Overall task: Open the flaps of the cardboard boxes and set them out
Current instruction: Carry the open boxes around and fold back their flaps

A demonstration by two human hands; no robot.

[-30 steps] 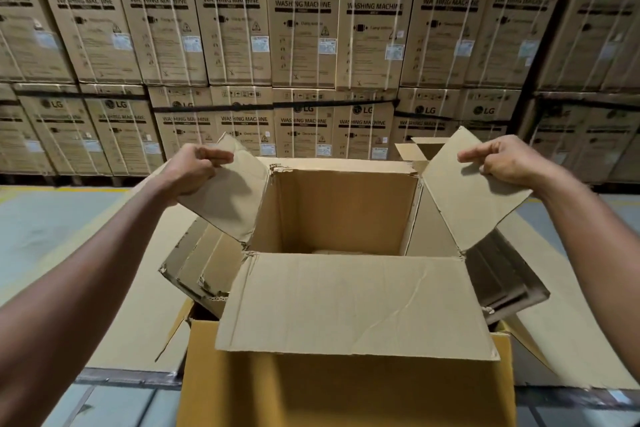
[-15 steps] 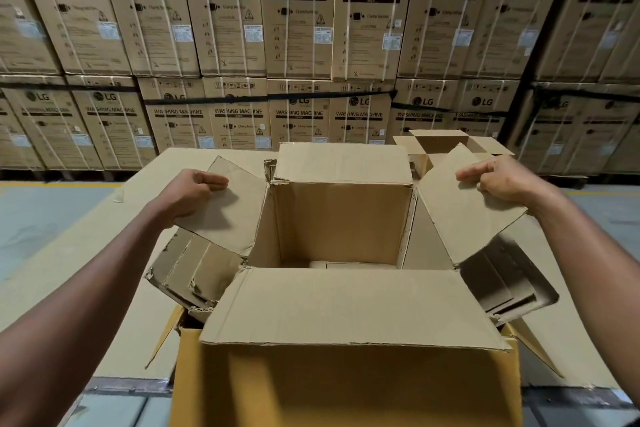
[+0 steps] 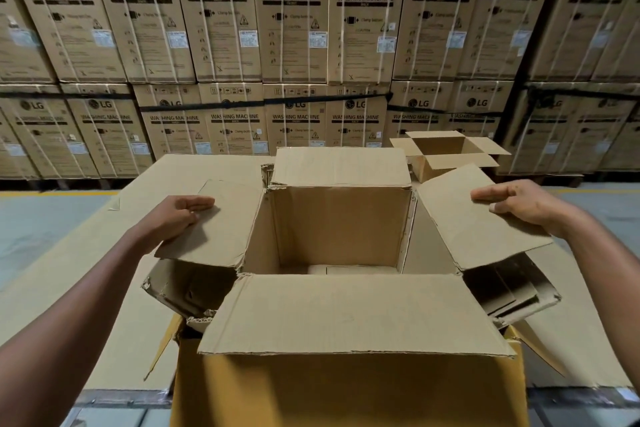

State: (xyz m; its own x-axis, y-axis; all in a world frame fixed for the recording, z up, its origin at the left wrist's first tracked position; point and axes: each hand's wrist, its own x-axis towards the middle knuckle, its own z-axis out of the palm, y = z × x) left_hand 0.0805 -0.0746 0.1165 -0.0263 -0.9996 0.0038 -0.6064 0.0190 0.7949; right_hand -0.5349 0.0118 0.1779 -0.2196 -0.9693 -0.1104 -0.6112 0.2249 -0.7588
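Note:
A brown cardboard box (image 3: 339, 232) stands open in front of me, its four flaps folded outward and its inside bare. My left hand (image 3: 173, 218) lies on top of the left flap (image 3: 214, 229), fingers curled over it. My right hand (image 3: 519, 204) presses on the right flap (image 3: 478, 218), fingers extended along its far edge. The near flap (image 3: 349, 315) and far flap (image 3: 341, 166) lie spread flat. This box sits on a yellow-brown box (image 3: 346, 392) below. A second opened box (image 3: 446, 152) stands at the back right.
The boxes rest on a cardboard-covered table (image 3: 104, 253) with a metal front edge. Flattened cardboard pieces (image 3: 502, 288) stick out beneath the open box on both sides. Stacked washing machine cartons (image 3: 291, 28) form a wall behind. Grey floor (image 3: 41, 218) lies to the left.
Both side flaps have been pushed down and outward from nearly upright to almost level. My hands moved with them, from gripping their top edges to pressing on them. The view tilted downward.

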